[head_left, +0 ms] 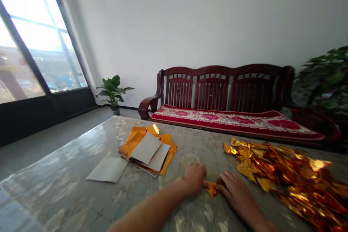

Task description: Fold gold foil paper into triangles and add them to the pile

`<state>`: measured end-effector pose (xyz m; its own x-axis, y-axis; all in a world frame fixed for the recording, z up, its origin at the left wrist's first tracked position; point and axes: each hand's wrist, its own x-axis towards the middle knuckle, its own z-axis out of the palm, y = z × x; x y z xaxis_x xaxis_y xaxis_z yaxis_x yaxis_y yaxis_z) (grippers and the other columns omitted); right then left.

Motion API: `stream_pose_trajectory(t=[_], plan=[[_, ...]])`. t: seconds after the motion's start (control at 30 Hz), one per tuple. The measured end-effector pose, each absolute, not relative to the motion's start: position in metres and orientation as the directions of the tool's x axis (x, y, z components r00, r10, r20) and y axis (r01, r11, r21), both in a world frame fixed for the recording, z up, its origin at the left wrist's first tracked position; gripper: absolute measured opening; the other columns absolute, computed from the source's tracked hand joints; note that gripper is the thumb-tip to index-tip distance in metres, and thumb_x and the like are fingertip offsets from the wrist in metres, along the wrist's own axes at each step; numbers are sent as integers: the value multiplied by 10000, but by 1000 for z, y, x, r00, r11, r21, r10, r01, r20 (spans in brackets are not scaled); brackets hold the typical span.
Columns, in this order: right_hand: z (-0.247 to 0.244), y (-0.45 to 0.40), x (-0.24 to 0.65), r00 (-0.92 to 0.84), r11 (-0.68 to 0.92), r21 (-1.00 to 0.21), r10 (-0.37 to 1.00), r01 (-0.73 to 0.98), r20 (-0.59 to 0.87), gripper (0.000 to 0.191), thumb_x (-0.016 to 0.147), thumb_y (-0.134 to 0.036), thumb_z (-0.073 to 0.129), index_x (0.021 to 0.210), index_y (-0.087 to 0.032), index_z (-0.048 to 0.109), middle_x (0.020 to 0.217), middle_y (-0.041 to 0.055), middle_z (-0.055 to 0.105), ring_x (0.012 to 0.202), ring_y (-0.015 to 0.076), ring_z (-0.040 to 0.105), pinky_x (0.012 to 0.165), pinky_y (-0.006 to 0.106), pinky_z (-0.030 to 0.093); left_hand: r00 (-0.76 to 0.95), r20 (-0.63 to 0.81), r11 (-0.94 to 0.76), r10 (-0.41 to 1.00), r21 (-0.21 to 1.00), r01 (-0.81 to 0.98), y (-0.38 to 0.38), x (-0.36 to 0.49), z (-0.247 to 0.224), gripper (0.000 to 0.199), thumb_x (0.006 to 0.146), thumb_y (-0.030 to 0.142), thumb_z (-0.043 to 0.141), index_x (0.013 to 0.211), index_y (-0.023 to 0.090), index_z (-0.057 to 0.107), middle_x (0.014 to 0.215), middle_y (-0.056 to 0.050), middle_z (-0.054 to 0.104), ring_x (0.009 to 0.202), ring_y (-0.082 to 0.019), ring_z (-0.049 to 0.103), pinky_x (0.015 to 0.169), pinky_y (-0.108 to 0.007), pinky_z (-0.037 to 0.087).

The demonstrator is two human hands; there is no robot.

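Your left hand [194,178], right hand [236,191] pinch foil [212,189] at opposite ends. Uneven pull could tear it; rightward sweep could scatter pile [285,166].

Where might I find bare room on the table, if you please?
Bare patches of table: left of the lone sheet; and between the stack and gold pile, beyond the left hand and right hand. Crowded: the right side, under the gold pile, and where both hands touch a small piece.

A gap runs between the obstructing paper stack [147,149] and foil heap [295,168].
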<state>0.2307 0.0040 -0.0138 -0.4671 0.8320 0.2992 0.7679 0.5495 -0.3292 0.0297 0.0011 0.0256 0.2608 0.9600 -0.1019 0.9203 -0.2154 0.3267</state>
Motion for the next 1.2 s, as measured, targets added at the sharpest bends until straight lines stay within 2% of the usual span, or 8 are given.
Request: stream_pose_trajectory(t=[0.23, 0.37, 0.5, 0.73, 0.87, 1.0, 1.1, 1.2], plan=[[-17, 7, 236, -503, 572, -378, 820, 728, 273, 119, 892, -359, 572, 825, -265, 601, 891, 34, 638, 873, 233, 598, 768, 354, 440, 271, -220, -180, 937, 359, 916, 7, 31, 25, 341, 666, 457, 824, 847, 179, 744, 929, -116, 726, 913, -281, 670, 756, -338, 508], [-22, 12, 241, -498, 558, -434, 829, 707, 253, 124, 875, -384, 572, 837, -277, 620, 879, 38, 667, 849, 238, 620, 753, 349, 467, 235, -232, -130, 944, 393, 910, 0, 36, 26, 273, 668, 415, 810, 828, 206, 742, 876, -70, 727, 835, -231, 656, 699, -292, 488], [-19, 12, 242, -494, 549, -513, 831, 660, 255, 224, 886, -437, 536, 993, -305, 682, 944, 45, 694, 918, 241, 637, 824, 351, 493, 220, -142, -111, 965, 542, 833, -14, 37, 24, 233, 748, 375, 736, 921, 220, 717, 842, -16, 709, 756, -169, 606, 643, -243, 431], [-15, 6, 242, -545, 586, -576, 794, 569, 269, 358, 946, -477, 428, 826, -298, 714, 810, 46, 676, 815, 219, 654, 737, 298, 510, 271, 29, -206, 962, 728, 654, -17, 33, 12, 238, 765, 359, 732, 918, 176, 727, 776, 20, 675, 687, -118, 544, 580, -200, 358], [-10, 1, 239, -481, 595, -572, 801, 566, 357, 337, 931, -480, 466, 830, -296, 729, 822, 51, 685, 818, 220, 656, 735, 297, 505, 381, 72, -319, 922, 699, 641, -14, 30, 14, 222, 801, 358, 709, 871, 159, 778, 703, 23, 657, 664, -109, 530, 593, -208, 344], [3, -8, 233, -518, 570, -625, 804, 534, 291, 330, 930, -432, 483, 804, -271, 743, 776, 35, 694, 789, 205, 656, 722, 285, 494, 385, 117, -362, 916, 657, 662, -22, 23, 19, 197, 808, 319, 687, 844, 161, 797, 685, 13, 657, 662, -108, 525, 607, -207, 340], [8, -14, 230, -507, 517, -714, 822, 472, 259, 272, 903, -395, 527, 908, -265, 766, 892, 28, 748, 856, 209, 679, 783, 289, 500, 366, 166, -373, 915, 691, 619, -32, 15, 20, 180, 821, 243, 640, 828, 169, 803, 694, 6, 665, 684, -114, 545, 646, -205, 364], [6, -13, 229, -454, 429, -795, 863, 428, 221, 269, 847, -393, 580, 951, -247, 781, 875, 31, 767, 819, 218, 695, 772, 297, 516, 312, 197, -345, 929, 766, 543, -41, 9, 16, 184, 816, 223, 627, 802, 179, 806, 689, 5, 673, 669, -116, 563, 638, -202, 377]])
